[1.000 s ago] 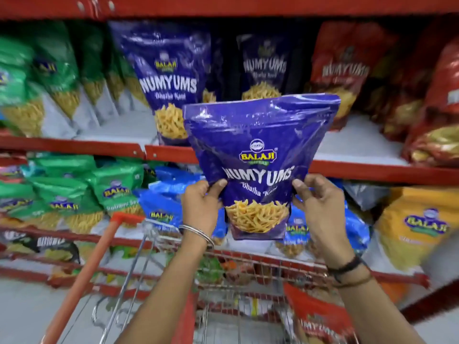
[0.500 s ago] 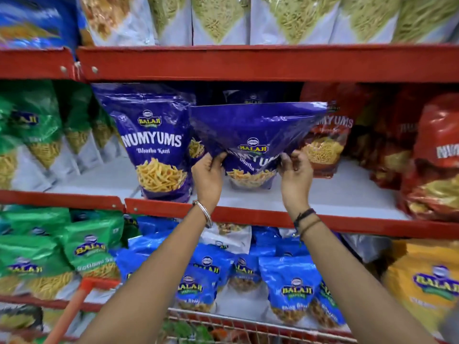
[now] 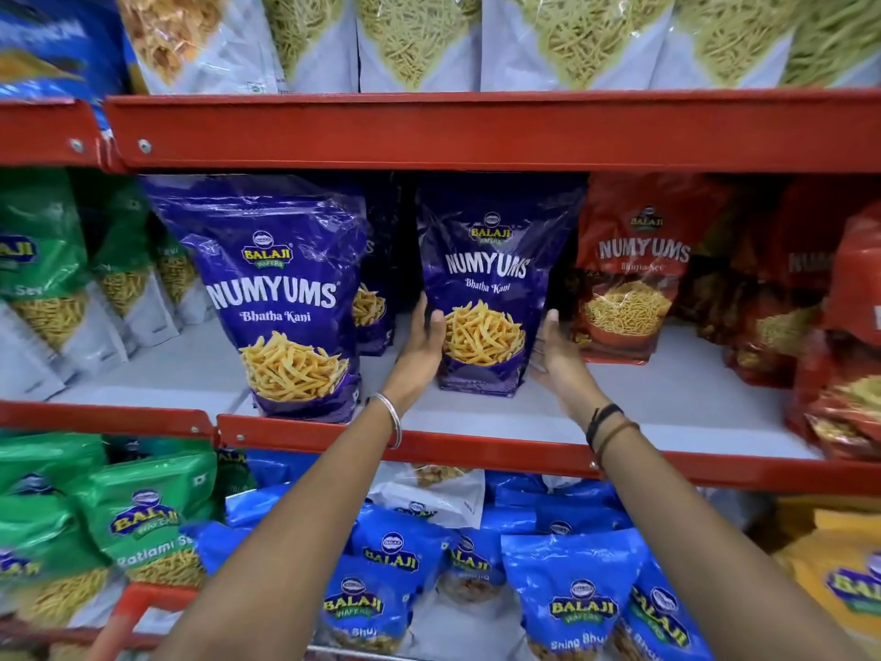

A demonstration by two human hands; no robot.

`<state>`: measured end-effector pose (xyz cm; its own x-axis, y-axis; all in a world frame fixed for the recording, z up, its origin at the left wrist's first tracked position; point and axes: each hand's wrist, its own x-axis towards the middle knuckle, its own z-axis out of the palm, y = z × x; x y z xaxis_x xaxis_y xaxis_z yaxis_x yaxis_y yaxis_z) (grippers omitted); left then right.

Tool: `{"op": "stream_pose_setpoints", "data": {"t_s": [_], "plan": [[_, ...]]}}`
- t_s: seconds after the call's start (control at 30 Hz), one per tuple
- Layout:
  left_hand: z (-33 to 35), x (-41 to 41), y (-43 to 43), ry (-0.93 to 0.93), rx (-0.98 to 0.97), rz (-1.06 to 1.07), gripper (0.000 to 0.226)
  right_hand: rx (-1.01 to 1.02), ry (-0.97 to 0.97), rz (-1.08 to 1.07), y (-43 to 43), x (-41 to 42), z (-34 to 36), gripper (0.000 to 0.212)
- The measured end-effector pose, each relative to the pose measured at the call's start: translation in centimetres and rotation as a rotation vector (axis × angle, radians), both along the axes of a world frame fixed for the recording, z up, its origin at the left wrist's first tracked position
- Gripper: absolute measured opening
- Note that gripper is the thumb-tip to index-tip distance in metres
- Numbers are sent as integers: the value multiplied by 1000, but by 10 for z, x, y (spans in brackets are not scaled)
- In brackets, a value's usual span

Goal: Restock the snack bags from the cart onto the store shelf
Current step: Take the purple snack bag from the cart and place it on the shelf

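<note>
A purple Numyums snack bag (image 3: 486,298) stands upright on the middle shelf (image 3: 476,417), to the right of an identical purple bag (image 3: 281,298) at the shelf's front. My left hand (image 3: 422,341) grips its lower left side, thumb over the front edge. My right hand (image 3: 555,355) is flat beside its lower right edge, fingers straight, touching it lightly or just off it. Red Numyums bags (image 3: 634,269) stand close on the right. At the bottom left only the cart's red handle (image 3: 138,608) shows.
Green bags (image 3: 43,269) fill the left of the middle shelf. The red upper shelf rail (image 3: 476,131) sits just above the bag tops. Blue bags (image 3: 572,593) and green bags (image 3: 148,527) crowd the lower shelf under my arms.
The purple bag went from above the cart up onto the middle shelf and now stands upright there. My right hand has loosened from its side. The view rose with it.
</note>
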<state>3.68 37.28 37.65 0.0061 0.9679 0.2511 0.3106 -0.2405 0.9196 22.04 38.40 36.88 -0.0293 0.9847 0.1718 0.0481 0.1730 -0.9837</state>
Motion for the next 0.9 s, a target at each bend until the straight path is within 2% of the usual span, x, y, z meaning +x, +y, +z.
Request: {"op": "stream_pose_setpoints", "data": {"t_s": [0.17,0.3,0.37,0.47,0.53,0.6,0.7,0.77,0.83,0.9], "plan": [[-3,-8,-12,69,-43,-36,55,-56,0,-29,-15,0,1,66],[-4,-15,-37,113,-14,-59,53,-74,50,-30,-36,2,1,49],[-6,-21,-51,84,-21,-101,52,-72,61,-36,-50,4,0,52],[-5,-27,-76,84,-22,-130,63,-86,61,-25,-69,5,-1,63],[-5,-29,-88,110,-12,-107,60,-78,48,-14,-81,4,-1,63],[-6,-29,-94,103,-2,-95,55,-70,33,-6,-91,1,-1,61],[-4,-24,-106,78,-45,-109,62,-40,7,16,-107,-2,0,57],[-3,-16,-117,99,-39,-65,57,18,-42,-13,-117,0,-5,49],[-6,-6,-133,33,59,-6,55,79,-54,-97,-134,5,-14,31],[-18,2,-154,-70,168,27,52,122,20,-149,-163,13,-27,23]]}}
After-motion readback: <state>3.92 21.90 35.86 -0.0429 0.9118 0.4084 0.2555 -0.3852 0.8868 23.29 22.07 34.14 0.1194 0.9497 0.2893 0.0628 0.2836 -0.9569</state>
